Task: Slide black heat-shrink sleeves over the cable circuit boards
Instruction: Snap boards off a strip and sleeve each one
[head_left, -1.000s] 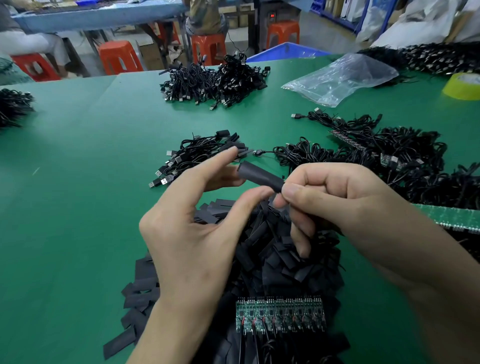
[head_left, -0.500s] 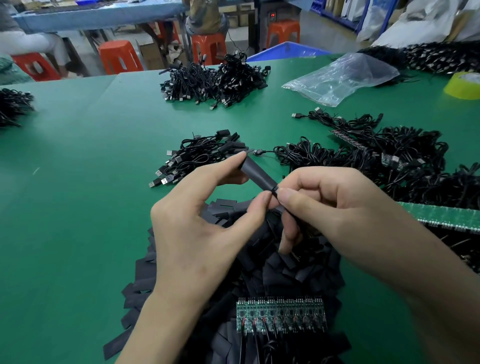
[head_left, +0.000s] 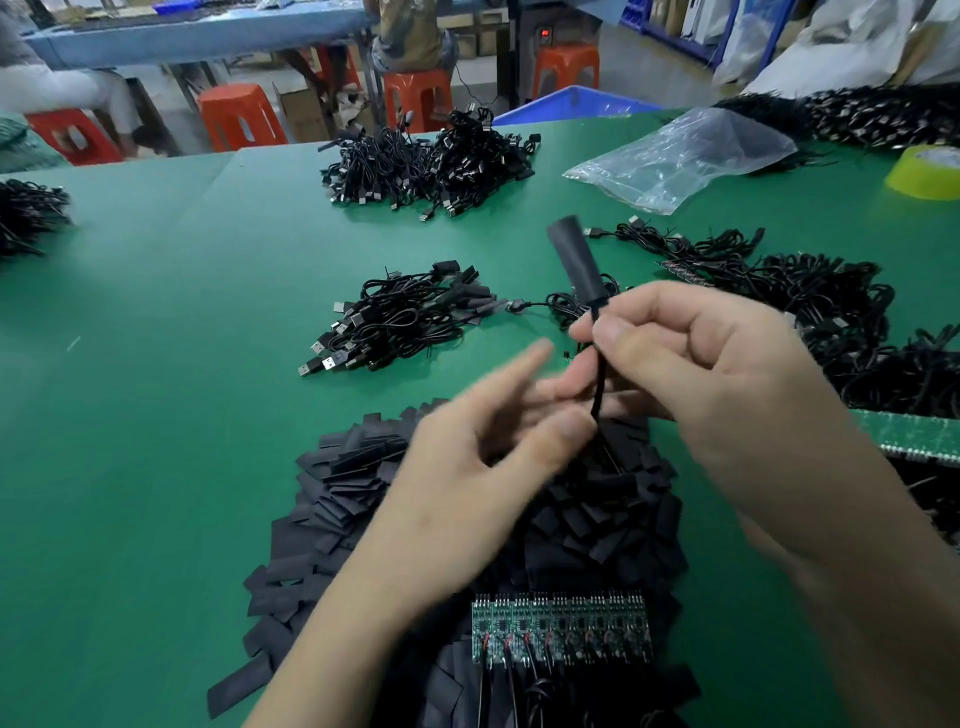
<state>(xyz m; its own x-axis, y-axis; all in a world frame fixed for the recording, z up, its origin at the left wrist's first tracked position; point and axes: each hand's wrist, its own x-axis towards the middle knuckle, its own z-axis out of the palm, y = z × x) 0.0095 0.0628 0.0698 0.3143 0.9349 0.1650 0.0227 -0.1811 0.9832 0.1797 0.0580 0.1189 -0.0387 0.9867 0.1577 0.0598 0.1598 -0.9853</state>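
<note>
At 6 o'clock, nearest us: a row of green circuit boards (head_left: 561, 626), side by side, red and black wires leaving their near edge. They lie on a heap of flat black sleeves (head_left: 343, 499) that spreads toward 8 o'clock on the green surface (head_left: 130, 415).

Above the heap we note both hands. The left hand (head_left: 467, 483), from 7 o'clock, is blurred, its fingers loosely spread and gripping nothing. Its thumb tip is close to the cable (head_left: 599, 379); we cannot tell if they touch. The right hand (head_left: 727, 379), from 4 o'clock, has thumb and forefinger pinching that cable just under a fitted sleeve (head_left: 576, 260). This sleeve is rounded out, not flat, held clear of the surface and tilted toward 11 o'clock. The cable hangs from the pinch toward the heap.

Beyond the hands, at 10 o'clock of them: a small bundle of USB cables (head_left: 400, 322). At 2 to 3 o'clock: a large tangle of black cables (head_left: 831, 312), with a strip of green boards (head_left: 914, 436) at its near edge.

Farther out: a far cable bundle (head_left: 431, 166) at 12 o'clock, an edge bundle (head_left: 26, 213) at 9 o'clock, a clear plastic bag (head_left: 685, 156) at 1 o'clock, a yellow tape roll (head_left: 927, 171) at 2 o'clock. Past the surface: orange stools (head_left: 239, 117).
</note>
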